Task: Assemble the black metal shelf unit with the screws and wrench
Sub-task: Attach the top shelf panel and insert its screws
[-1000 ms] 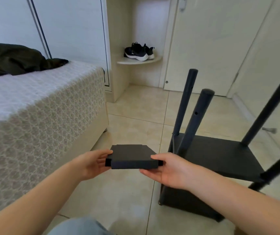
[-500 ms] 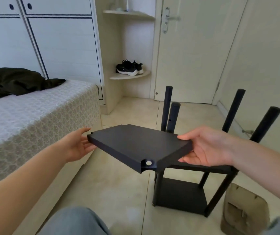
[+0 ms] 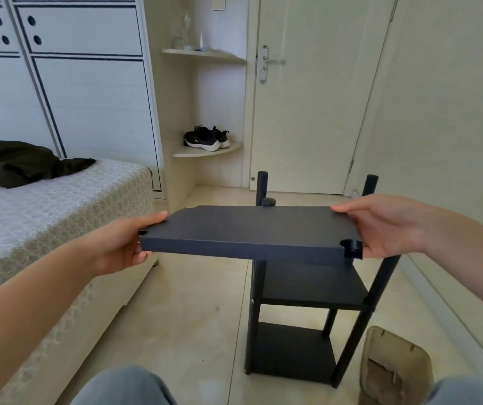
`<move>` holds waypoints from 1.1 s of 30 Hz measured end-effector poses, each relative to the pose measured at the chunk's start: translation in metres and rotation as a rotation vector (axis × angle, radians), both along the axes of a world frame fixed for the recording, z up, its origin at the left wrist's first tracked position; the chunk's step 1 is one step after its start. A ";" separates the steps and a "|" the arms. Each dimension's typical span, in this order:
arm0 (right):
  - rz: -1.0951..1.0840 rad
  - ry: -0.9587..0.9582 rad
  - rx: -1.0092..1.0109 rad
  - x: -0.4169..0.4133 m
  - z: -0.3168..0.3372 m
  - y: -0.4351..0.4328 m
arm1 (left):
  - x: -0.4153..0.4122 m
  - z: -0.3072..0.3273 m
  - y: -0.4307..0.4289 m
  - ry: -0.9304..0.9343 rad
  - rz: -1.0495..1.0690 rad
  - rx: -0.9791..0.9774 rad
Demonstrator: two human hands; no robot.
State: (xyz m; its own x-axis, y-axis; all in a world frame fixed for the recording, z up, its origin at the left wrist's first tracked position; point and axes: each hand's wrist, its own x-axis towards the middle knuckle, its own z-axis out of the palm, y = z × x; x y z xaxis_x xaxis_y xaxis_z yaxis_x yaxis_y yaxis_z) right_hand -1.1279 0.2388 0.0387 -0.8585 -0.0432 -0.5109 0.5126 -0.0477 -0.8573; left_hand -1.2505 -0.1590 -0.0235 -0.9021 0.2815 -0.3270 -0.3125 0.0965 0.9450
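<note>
Head view: left hand (image 3: 126,244) and right hand (image 3: 386,226) grip shelf panel (image 3: 252,232) (level).

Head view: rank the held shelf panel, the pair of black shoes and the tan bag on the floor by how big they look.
1. Shelf panel, largest, though it is nearest the camera.
2. Tan bag, cut off by the frame's bottom edge.
3. Pair of black shoes, smallest, but farthest away, so true size is unsure.

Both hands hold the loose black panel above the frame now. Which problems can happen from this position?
The shelf panel is offset left of the posts, so its corner notches may miss and jam. The left hand and right hand hold only the end edges; a slipping grip could drop it onto the fitted shelf.
</note>
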 end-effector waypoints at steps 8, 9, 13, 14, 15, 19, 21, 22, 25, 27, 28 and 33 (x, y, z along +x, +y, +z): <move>-0.167 0.087 -0.011 0.019 0.013 0.029 | 0.006 0.021 0.036 0.089 0.048 0.137; -0.183 0.105 -0.012 0.020 0.016 0.032 | 0.007 0.025 0.041 0.090 0.048 0.159; -0.271 0.199 0.012 0.022 0.032 0.046 | 0.011 0.040 0.065 0.093 0.052 0.239; -0.285 0.220 0.041 0.021 0.035 0.050 | 0.011 0.044 0.072 0.096 0.048 0.251; -0.295 0.238 0.079 0.020 0.039 0.054 | 0.011 0.047 0.080 0.101 0.045 0.259; -0.343 0.283 0.250 0.014 0.050 0.076 | 0.009 0.054 0.112 0.118 0.039 0.262; -0.371 0.291 0.333 0.010 0.054 0.089 | 0.007 0.054 0.127 0.126 0.046 0.273; -0.383 0.293 0.368 0.007 0.055 0.095 | 0.006 0.053 0.135 0.136 0.055 0.267; -0.411 0.286 0.430 -0.004 0.055 0.110 | -0.002 0.051 0.157 0.166 0.090 0.214; -0.432 0.259 0.446 -0.014 0.052 0.120 | -0.008 0.052 0.170 0.164 0.100 0.195; -0.443 0.240 0.447 -0.019 0.051 0.125 | -0.012 0.053 0.174 0.158 0.089 0.198; -0.453 0.149 0.492 -0.044 0.040 0.140 | -0.036 0.051 0.188 0.120 0.002 0.203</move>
State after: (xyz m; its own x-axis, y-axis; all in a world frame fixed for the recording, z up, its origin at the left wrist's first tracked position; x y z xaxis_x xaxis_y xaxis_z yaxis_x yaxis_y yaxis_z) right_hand -1.1722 0.3792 0.0789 -0.7997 0.5439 -0.2543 0.4088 0.1830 -0.8941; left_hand -1.2862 0.0289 0.0279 -0.9317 0.3290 -0.1540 -0.1963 -0.0994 0.9755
